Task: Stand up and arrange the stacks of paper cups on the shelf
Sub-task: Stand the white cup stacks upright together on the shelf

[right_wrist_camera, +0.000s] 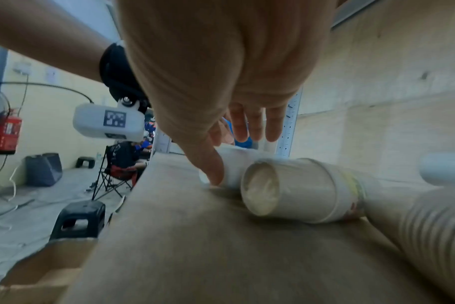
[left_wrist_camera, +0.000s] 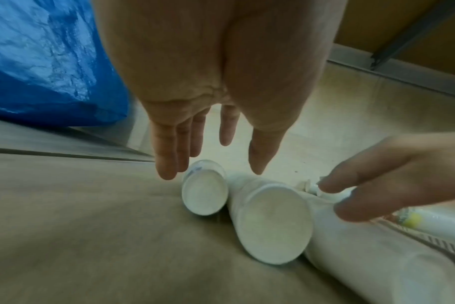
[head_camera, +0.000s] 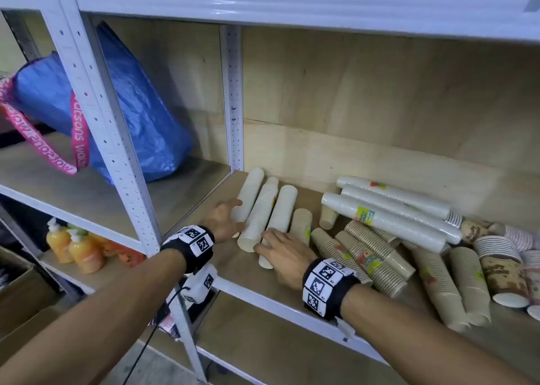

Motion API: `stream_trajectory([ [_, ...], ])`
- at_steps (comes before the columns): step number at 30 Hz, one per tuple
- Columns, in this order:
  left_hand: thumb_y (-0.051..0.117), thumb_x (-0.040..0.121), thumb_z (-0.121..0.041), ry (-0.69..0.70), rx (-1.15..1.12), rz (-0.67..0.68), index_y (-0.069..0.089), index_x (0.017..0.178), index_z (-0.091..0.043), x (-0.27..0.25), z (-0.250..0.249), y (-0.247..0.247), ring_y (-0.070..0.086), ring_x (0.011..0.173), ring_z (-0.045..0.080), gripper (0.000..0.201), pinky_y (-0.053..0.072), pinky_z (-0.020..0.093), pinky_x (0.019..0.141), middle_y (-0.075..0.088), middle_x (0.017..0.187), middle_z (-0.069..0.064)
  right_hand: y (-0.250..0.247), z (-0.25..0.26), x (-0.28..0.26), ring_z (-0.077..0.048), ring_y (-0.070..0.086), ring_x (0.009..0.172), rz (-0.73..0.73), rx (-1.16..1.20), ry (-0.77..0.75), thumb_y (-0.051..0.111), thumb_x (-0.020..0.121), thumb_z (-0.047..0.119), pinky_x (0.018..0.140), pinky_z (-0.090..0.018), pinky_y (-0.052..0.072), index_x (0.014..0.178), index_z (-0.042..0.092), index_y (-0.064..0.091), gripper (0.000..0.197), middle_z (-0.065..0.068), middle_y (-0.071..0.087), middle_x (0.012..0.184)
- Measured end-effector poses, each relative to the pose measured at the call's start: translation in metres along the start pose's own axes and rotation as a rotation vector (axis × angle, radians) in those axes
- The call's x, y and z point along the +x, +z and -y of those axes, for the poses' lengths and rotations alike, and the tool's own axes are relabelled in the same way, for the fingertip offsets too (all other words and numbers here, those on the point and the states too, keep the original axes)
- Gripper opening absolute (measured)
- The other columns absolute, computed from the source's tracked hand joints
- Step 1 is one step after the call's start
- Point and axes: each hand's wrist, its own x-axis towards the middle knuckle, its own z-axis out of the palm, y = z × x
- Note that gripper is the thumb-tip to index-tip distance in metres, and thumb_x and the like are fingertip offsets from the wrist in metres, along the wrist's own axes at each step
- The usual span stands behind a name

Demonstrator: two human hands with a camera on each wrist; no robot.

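Three long white cup stacks (head_camera: pixel 258 218) lie on their sides at the left of the wooden shelf (head_camera: pixel 233 270), open ends toward me. My left hand (head_camera: pixel 238 215) reaches to the leftmost two; in the left wrist view its fingers (left_wrist_camera: pixel 166 162) are straight, just above the stack ends (left_wrist_camera: pixel 204 195). My right hand (head_camera: pixel 267 243) rests on the near end of the third stack. In the right wrist view its thumb (right_wrist_camera: pixel 210 170) touches that stack's side and the other fingers stretch over it. A short kraft stack (right_wrist_camera: pixel 299 191) lies right beside it.
More stacks lie jumbled to the right: wrapped white ones (head_camera: pixel 394 209), kraft ones (head_camera: pixel 371 256) and patterned ones (head_camera: pixel 502 267). A blue bag (head_camera: pixel 140 115) fills the bay left of the white upright (head_camera: pixel 232 92). Orange bottles (head_camera: pixel 79 247) stand on the shelf below.
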Motion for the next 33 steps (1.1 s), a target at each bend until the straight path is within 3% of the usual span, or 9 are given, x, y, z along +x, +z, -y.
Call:
stream_trajectory([
  [8,0.069,0.085,-0.031,-0.067,0.057,-0.016,0.049,0.136,-0.021,-0.006,-0.006,0.001,0.055,0.117,0.028,0.055,0.046,0.035,0.097,0.047,0.137,0.011,0.009,0.004,0.004,-0.031,0.04,0.122,-0.02,-0.064,0.0,0.052,0.087,0.006,0.097,-0.044,0.041,0.129,0.01,0.049,0.042,-0.014,0.043,0.13],
  [14,0.069,0.083,-0.032,-0.09,0.098,-0.01,0.038,0.142,-0.024,-0.01,-0.001,0.006,0.055,0.117,0.029,0.067,0.046,0.035,0.093,0.048,0.136,0.011,0.012,0.004,0.007,-0.032,0.041,0.12,-0.039,-0.065,0.005,0.049,0.088,0.005,0.094,-0.044,0.042,0.123,0.009,0.053,0.035,-0.014,0.045,0.126],
  [21,0.071,0.083,-0.032,-0.051,0.117,-0.022,0.038,0.145,-0.023,-0.014,-0.005,0.005,0.054,0.119,0.03,0.07,0.044,0.033,0.093,0.047,0.138,0.013,0.01,-0.003,0.011,-0.03,0.043,0.118,-0.035,-0.062,-0.035,0.055,0.084,0.004,0.094,-0.041,0.041,0.125,0.011,0.051,0.041,-0.011,0.046,0.127],
  [28,0.072,0.079,-0.029,-0.045,0.118,-0.035,0.042,0.144,-0.024,-0.015,-0.014,-0.012,0.049,0.128,0.027,0.071,0.042,0.033,0.101,0.045,0.143,0.009,-0.012,-0.017,0.015,-0.025,0.048,0.116,-0.206,0.121,0.035,0.057,0.085,0.014,0.096,-0.039,0.044,0.121,0.013,0.056,0.035,-0.005,0.054,0.124],
  [31,0.069,0.082,-0.032,-0.019,0.158,-0.063,0.045,0.141,-0.026,-0.015,-0.022,-0.026,0.055,0.122,0.027,0.064,0.046,0.034,0.097,0.052,0.139,0.008,-0.028,-0.027,0.019,-0.024,0.051,0.115,-0.282,0.157,0.124,0.057,0.088,0.017,0.093,-0.039,0.046,0.124,0.015,0.055,0.036,-0.002,0.056,0.125],
  [33,0.066,0.085,-0.026,0.007,0.187,-0.09,0.049,0.139,-0.022,-0.014,-0.029,-0.035,0.059,0.116,0.028,0.057,0.049,0.033,0.092,0.058,0.133,0.009,-0.041,-0.034,0.023,-0.023,0.051,0.116,-0.326,0.139,0.174,0.055,0.091,0.022,0.09,-0.036,0.047,0.129,0.016,0.052,0.038,-0.001,0.055,0.128],
])
